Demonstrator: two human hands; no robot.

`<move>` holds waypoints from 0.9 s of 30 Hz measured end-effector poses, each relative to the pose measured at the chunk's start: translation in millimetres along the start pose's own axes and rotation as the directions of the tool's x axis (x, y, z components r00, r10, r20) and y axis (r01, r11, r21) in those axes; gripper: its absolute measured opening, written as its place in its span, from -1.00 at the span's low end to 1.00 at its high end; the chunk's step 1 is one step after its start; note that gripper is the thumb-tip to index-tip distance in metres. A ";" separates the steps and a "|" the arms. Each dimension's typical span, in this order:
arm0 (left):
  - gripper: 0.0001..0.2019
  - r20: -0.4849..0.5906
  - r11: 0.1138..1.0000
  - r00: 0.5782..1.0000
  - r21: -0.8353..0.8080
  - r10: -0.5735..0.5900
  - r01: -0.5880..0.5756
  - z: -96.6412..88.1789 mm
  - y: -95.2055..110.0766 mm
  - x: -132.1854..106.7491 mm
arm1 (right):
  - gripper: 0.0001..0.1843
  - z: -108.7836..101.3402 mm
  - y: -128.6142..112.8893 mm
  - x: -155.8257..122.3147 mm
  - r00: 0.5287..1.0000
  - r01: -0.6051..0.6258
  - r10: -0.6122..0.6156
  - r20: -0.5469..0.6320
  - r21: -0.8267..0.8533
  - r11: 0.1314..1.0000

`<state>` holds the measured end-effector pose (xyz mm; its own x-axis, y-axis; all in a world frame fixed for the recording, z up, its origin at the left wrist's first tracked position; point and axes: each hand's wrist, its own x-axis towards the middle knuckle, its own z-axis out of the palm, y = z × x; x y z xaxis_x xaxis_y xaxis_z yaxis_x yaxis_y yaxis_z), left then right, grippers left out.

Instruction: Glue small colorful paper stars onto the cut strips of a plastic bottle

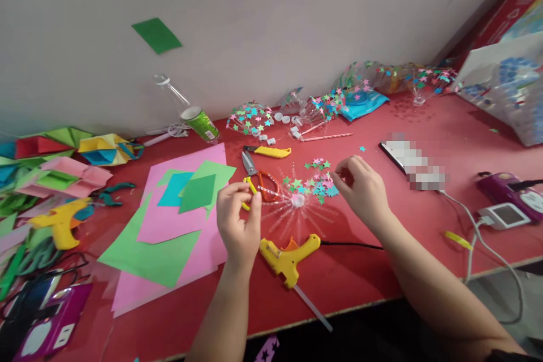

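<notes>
The left hand [238, 220] was raised with its thumb and forefinger tips nearly together; whether anything thin sat between them could not be told. The right hand [365, 189] was bent at the edge of the loose stars [328, 189], its fingertips drawn close; the hand hid any hold it had. The clear piece [298, 200] lay on the red table [352, 277] between the hands, beside the stars, its see-through strips fanning outward and hard to trace. The left hand covered part of the scissors [250, 165]. Nearer the table's front edge lay the glue gun [288, 260], its cord [352, 245] vanishing behind the right forearm. Blurred squares masked most of the phone [392, 155]; the picture's edge cut off the box [479, 85].
</notes>
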<state>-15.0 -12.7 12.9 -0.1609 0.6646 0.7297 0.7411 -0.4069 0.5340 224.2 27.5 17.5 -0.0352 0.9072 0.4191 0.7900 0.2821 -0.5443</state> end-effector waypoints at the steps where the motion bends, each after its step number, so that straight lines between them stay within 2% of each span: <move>1: -0.84 0.006 1.000 1.000 -0.008 -0.011 0.011 -0.6 -1.9 0.1 | -0.87 2.5 3.3 1.7 0.995 -0.016 0.027 0.101 -0.107 0.994; 2: -0.82 0.018 0.999 0.999 -0.021 -0.026 0.027 -0.8 -3.5 -0.2 | -0.82 5.8 6.3 2.8 0.974 -0.008 0.056 0.219 -0.212 0.977; 4: -0.77 0.042 0.996 0.997 -0.049 -0.067 0.069 -0.7 -5.9 -1.7 | -0.79 13.5 10.6 3.0 0.903 0.072 0.082 0.423 -0.336 0.939; 6: -0.73 0.068 0.992 0.992 -0.064 -0.108 0.112 0.0 -7.0 -3.8 | -0.83 21.1 12.2 1.2 0.859 0.139 0.062 0.508 -0.350 0.926; 10: -0.75 0.079 0.988 0.989 -0.080 -0.124 0.131 3.2 -6.3 -7.4 | -0.86 31.9 11.0 -2.7 0.848 0.183 0.027 0.529 -0.341 0.922; 13: -0.97 0.003 0.987 0.993 -0.110 -0.116 0.116 6.6 -5.1 -8.3 | -0.83 36.3 10.4 -3.0 0.852 0.191 0.018 0.524 -0.342 0.920; 17: -0.89 0.004 0.994 0.998 -0.086 -0.067 0.067 9.5 -5.1 -6.8 | -0.79 39.7 11.4 -1.9 0.873 0.179 0.010 0.488 -0.338 0.924; 20: -0.94 0.011 0.997 1.000 -0.075 -0.023 0.024 9.4 -5.3 -6.0 | -0.75 37.4 12.8 1.1 0.905 0.135 0.028 0.425 -0.348 0.928; 22: -0.92 0.003 0.993 0.998 -0.108 -0.056 0.056 7.9 -3.8 -6.7 | -0.75 31.3 13.1 3.8 0.946 0.074 0.043 0.321 -0.345 0.936; 24: -0.90 0.021 0.976 0.991 -0.175 -0.129 0.131 4.7 0.6 -8.2 | -0.77 21.8 11.1 4.9 0.993 0.021 0.005 0.115 -0.223 0.975; 25: -0.89 0.043 0.962 0.985 -0.210 -0.169 0.174 2.5 4.1 -8.9 | -0.79 16.3 8.7 4.2 0.999 0.027 -0.030 -0.020 -0.114 0.993; 27: -0.87 0.116 0.934 0.969 -0.264 -0.218 0.242 -2.5 13.6 -9.7 | -0.82 6.3 0.5 -1.0 0.960 0.145 -0.112 -0.256 0.111 0.983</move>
<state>-5.0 -26.3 14.1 -0.2423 0.8055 0.5409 0.4813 -0.3843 0.7878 220.8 28.7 12.3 0.0338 0.7598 0.6493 0.7037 0.4432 -0.5553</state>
